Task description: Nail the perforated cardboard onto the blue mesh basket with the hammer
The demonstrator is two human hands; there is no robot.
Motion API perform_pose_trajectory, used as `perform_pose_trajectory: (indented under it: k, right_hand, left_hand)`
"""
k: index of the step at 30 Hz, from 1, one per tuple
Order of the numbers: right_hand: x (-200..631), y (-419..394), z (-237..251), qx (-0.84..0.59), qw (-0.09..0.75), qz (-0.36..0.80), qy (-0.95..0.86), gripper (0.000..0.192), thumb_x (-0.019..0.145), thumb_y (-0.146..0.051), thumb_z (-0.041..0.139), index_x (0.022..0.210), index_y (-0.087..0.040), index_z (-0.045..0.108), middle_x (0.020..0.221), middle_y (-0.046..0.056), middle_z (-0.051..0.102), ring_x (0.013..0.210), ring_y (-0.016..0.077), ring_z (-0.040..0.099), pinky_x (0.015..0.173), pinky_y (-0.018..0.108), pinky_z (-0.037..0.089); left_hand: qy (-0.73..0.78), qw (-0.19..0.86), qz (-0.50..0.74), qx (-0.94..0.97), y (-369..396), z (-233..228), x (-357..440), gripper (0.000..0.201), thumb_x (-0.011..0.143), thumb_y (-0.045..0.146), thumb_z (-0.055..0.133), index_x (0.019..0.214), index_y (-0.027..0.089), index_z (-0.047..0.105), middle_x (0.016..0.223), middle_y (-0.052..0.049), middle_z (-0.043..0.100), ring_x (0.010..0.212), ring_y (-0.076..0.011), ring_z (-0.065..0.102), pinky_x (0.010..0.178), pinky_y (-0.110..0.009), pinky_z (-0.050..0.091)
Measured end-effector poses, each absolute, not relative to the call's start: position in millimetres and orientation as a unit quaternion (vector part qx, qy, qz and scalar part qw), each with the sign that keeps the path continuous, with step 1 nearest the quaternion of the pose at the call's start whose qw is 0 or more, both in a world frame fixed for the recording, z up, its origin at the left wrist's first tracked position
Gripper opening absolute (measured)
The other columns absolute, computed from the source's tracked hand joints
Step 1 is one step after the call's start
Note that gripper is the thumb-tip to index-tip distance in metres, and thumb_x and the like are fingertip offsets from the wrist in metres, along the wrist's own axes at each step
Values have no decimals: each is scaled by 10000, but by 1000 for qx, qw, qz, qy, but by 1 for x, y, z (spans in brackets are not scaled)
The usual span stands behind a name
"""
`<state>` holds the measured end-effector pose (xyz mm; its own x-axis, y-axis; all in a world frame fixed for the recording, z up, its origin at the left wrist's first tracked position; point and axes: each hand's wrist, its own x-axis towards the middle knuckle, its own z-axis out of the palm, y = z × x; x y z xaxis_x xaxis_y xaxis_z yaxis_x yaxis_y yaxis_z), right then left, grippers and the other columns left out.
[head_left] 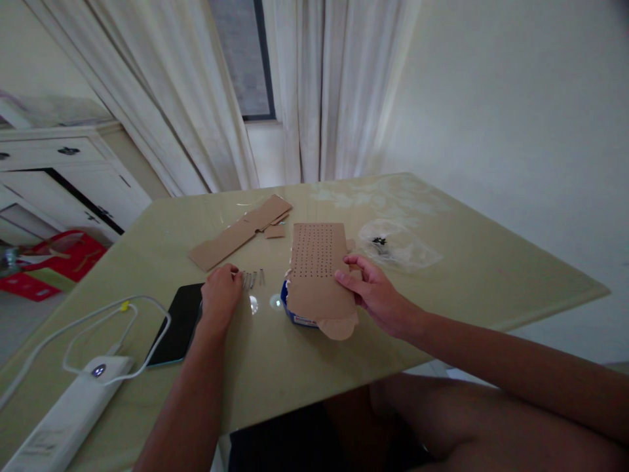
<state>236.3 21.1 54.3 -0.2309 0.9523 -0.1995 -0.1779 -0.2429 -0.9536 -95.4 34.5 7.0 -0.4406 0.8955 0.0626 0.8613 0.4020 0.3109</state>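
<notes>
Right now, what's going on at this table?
A person's right hand grips the right edge of a dotted cardboard piece lying over a blue object. Their left hand is beside some small metal pieces; whether it holds one is unclear. A clear plastic bag lies to the right, a cardboard strip back left.

The hole-dotted sheet is matt brown cardboard, rough and torn along its left edge; the brown strip looks like the same cardboard. The small pins look metallic. Thin, crinkled clear plastic forms the bag. The surface is smooth and glossy, the power strip smooth white plastic, the curtains soft cloth.
</notes>
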Motion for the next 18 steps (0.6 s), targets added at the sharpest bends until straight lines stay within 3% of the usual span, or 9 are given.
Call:
perform_pose_trajectory:
  k: [6,10,12,15,18]
  right_hand:
    - [234,22,52,-464,410,636,-460,552,757,-486,950,1126,-269,602,1014,17,724,871,218,700,623,301,560]
    - [233,27,47,-485,412,601,-483,530,762,-519,931,1090,-267,600,890,4,698,714,184,621,527,280,459]
    - [233,30,44,-494,416,583,-493,529,770,-542,916,1093,-257,610,856,-1,687,663,159,568,505,268,402]
    - [232,33,41,-499,423,577,-489,548,755,-579,914,1072,-249,613,859,1,691,658,146,547,507,259,379]
    - [231,35,40,-495,428,589,-475,571,722,-588,937,1044,-247,610,887,5,701,693,150,572,504,249,380]
  left_hand:
    - [823,58,187,534,37,0,-98,290,998,266,568,1134,139,790,1131,-225,823,1125,-424,758,921,-518,592]
    - [804,49,237,544,36,1,-96,294,965,263,570,1089,119,793,1090,-252,809,1075,-444,754,933,-563,577]
    - [782,39,277,556,36,4,-87,319,985,296,549,1113,128,788,1168,-245,794,1114,-417,740,1001,-555,557]
    - [733,47,346,583,35,7,-63,413,1073,431,455,1173,186,773,1237,-161,790,1118,-313,740,1001,-439,572]
    - [609,186,505,582,29,3,-33,575,1118,582,355,1192,188,768,1209,-136,809,1069,-271,752,924,-402,592]
